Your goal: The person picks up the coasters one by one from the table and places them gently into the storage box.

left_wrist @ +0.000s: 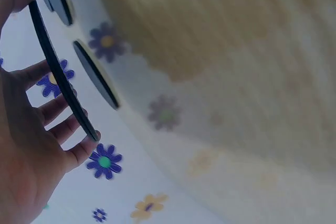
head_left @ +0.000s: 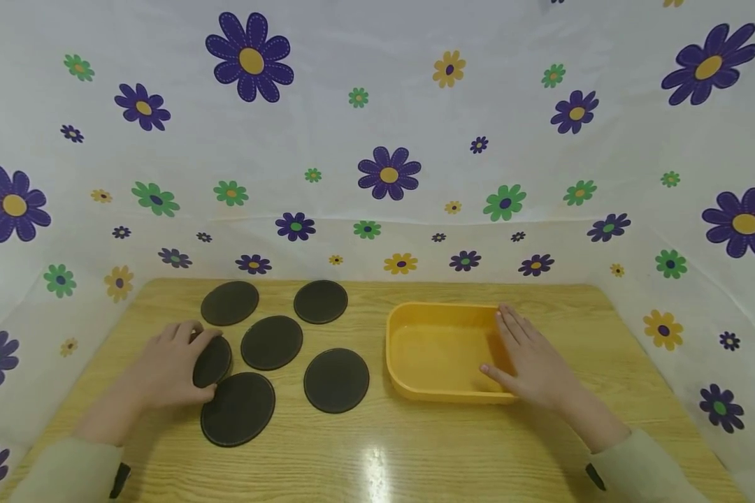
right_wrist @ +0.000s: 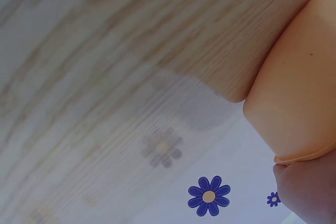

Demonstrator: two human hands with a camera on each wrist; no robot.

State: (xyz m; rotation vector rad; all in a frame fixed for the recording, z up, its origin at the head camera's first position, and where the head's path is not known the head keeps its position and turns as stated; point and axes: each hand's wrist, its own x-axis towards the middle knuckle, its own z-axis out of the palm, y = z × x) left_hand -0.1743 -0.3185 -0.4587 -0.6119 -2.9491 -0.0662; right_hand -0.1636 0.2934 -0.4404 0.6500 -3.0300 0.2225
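Note:
My left hand (head_left: pixel 170 369) grips a black round coaster (head_left: pixel 212 363) by its edges, at the left of the table. In the left wrist view the coaster (left_wrist: pixel 59 72) stands edge-on between the thumb and the fingers. Several like coasters lie flat nearby, among them a front one (head_left: pixel 238 412) just below the hand and another (head_left: pixel 336 381) to the right. My right hand (head_left: pixel 537 363) rests with straight fingers on the right side of a yellow rectangular tray (head_left: pixel 440 397). The right wrist view shows the tray's outer wall (right_wrist: pixel 294 77) with part of the hand at its rim.
The wooden table (head_left: pixel 377 447) has a light grain and a bright reflection near the front. A white cloth (head_left: pixel 327 133) printed with flowers hangs behind it and along both sides. More coasters lie toward the back, including one (head_left: pixel 321 302) left of the tray.

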